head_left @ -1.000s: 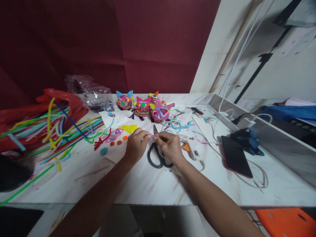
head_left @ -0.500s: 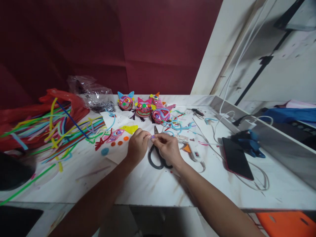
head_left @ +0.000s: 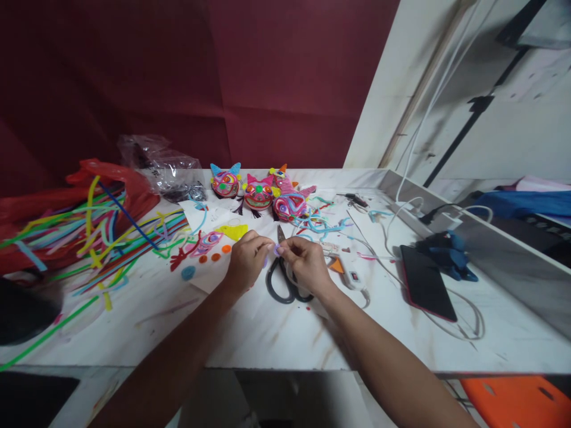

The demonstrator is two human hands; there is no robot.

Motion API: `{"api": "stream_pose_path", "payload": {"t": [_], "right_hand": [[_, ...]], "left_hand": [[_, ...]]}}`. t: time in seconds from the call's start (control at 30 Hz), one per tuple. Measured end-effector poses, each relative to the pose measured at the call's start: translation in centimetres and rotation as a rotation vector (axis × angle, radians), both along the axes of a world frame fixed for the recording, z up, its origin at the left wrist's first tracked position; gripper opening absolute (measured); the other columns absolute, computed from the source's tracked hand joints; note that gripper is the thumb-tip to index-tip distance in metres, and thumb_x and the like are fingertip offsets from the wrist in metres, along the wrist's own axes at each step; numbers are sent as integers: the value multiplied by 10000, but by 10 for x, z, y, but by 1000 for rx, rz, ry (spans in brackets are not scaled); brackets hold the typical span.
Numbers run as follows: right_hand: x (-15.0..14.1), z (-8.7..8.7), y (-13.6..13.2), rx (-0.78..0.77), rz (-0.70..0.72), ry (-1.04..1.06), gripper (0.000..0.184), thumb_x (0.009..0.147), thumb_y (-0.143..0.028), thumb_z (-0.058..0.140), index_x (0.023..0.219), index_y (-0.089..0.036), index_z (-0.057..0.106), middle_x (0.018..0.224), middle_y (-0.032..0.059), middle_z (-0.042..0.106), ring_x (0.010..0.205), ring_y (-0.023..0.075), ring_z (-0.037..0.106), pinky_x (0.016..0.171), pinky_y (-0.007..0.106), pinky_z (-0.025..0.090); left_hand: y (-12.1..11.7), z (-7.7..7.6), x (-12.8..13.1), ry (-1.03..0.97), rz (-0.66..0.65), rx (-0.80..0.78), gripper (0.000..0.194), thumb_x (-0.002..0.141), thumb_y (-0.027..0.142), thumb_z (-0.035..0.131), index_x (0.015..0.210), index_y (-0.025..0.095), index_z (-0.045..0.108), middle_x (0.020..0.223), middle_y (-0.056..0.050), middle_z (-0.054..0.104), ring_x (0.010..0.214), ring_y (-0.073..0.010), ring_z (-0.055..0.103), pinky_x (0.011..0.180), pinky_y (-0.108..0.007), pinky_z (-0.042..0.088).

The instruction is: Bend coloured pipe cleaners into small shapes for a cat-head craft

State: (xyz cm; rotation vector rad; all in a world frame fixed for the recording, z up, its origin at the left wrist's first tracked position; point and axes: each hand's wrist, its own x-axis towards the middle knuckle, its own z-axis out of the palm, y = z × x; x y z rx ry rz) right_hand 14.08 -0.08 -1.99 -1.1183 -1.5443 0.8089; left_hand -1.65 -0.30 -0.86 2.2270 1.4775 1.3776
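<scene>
A small purple pipe cleaner coil (head_left: 277, 250) is pinched at the fingertips of my right hand (head_left: 304, 261). My left hand (head_left: 248, 259) is closed just left of the coil, its thumb and finger pinching at it, and a bit of purple shows below those fingers. Black-handled scissors (head_left: 280, 292) lie under my right hand, blades pointing away. Left of my hands are orange discs (head_left: 216, 257), a blue disc (head_left: 188, 273), a yellow piece (head_left: 234, 232) and a pink coiled piece (head_left: 209, 242).
Several colourful animal heads (head_left: 259, 195) stand at the back. Loose pipe cleaners (head_left: 120, 238) spill from a red bag (head_left: 134, 184) on the left. To the right are a white corded tool (head_left: 354, 277), an orange triangle (head_left: 336, 265) and a phone (head_left: 426, 282).
My fingertips have parted slightly, and the purple coil now shows more plainly in my right fingers. My left hand has shifted a little left and down.
</scene>
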Motion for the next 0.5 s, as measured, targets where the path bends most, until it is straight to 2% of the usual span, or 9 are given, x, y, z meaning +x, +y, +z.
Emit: {"api": "stream_pose_path", "payload": {"t": [0.3, 0.4, 0.5], "right_hand": [[-16, -9, -2, -58, -89, 347, 179, 691, -359, 695, 718, -183, 707, 552, -39, 580, 507, 117, 463, 517, 256, 361], [-20, -10, -3, -62, -111, 401, 171, 690, -348, 702, 728, -182, 711, 574, -28, 613, 519, 123, 503, 529, 258, 400], [-20, -10, -4, -64, -72, 391, 192, 707, -369, 695, 736, -179, 701, 579, -18, 628, 509, 129, 527, 511, 256, 421]], "left_hand": [[0, -8, 9, -265, 34, -124, 149, 816, 254, 598, 759, 189, 720, 700, -7, 650, 661, -149, 623, 628, -262, 487], [0, -8, 10, -248, 46, -109, 150, 823, 251, 586, 749, 189, 700, 707, -4, 639, 673, -149, 622, 631, -256, 491], [0, -7, 8, -123, 72, -35, 156, 845, 219, 548, 753, 193, 672, 737, -7, 625, 715, -156, 620, 673, -262, 500]]}}
